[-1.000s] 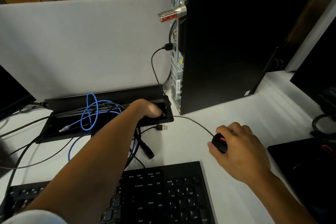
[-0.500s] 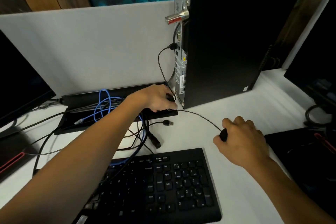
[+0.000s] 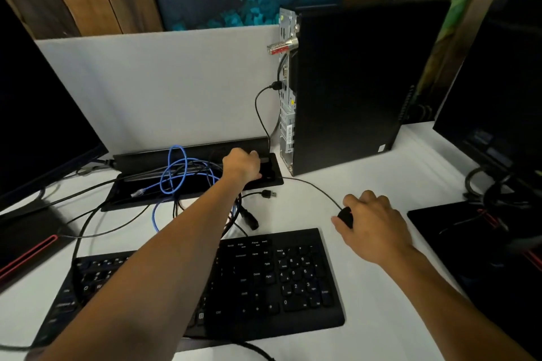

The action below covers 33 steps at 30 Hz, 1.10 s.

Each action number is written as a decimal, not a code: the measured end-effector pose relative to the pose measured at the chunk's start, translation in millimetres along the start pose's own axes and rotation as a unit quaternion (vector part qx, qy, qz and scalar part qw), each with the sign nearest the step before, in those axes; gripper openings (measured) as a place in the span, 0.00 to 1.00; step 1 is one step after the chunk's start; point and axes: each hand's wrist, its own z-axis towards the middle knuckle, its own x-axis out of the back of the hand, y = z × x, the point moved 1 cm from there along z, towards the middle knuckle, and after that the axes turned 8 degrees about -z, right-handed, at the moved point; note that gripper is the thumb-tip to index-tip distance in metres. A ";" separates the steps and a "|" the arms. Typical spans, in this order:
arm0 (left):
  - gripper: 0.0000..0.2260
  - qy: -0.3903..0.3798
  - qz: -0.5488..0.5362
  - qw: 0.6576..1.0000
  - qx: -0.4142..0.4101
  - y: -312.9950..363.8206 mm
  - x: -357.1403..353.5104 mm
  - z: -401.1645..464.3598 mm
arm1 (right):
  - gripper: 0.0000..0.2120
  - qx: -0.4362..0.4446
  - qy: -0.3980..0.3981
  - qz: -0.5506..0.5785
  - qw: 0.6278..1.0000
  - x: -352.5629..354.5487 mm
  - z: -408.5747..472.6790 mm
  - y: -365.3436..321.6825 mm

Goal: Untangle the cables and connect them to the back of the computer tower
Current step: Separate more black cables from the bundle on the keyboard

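Head view, desk (image 3: 366,184): white, carries everything.
Computer tower (image 3: 352,82): upright at the back, one black cable plugged into its rear.
Keyboard (image 3: 264,281): black, nearest the person.
Cable tangle (image 3: 181,173): blue and black, over the black tray (image 3: 123,193).
Left hand (image 3: 242,165): fingers curled into the tray; what they hold cannot be told.
Right hand (image 3: 372,223): fingers wrapped over the mouse (image 3: 346,215).
Loose USB plug (image 3: 268,194): on the desk, beside the tray.

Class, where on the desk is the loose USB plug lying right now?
In the head view, the USB plug lies on the white desk, beside the cable tray, behind the keyboard.
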 end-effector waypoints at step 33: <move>0.12 -0.012 0.417 0.855 -0.308 -15.8 92.7 -67.1 | 0.18 0.190 0.063 0.174 0.964 6.4 9.0 -71.2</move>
